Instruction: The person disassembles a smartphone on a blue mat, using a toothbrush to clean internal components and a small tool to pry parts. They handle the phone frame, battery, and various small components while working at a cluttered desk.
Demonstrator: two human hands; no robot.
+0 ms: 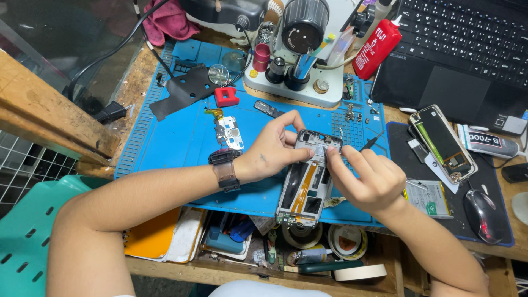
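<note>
I am steadying the opened grey smartphone frame with its exposed black and orange inner parts (308, 179), which is lying on the blue silicone work mat (176, 137) near the front edge of the counter. To do this well, I judge I should be keeping the frame flat and pressing lightly. My left hand (272, 146) is gripping the frame's top left edge, its fingers closed on it. My right hand (366, 179) is pinching its fingertips together at the frame's top right corner.

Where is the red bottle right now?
Head view, upper right: the red bottle leans between the microscope base and the black laptop.
</note>
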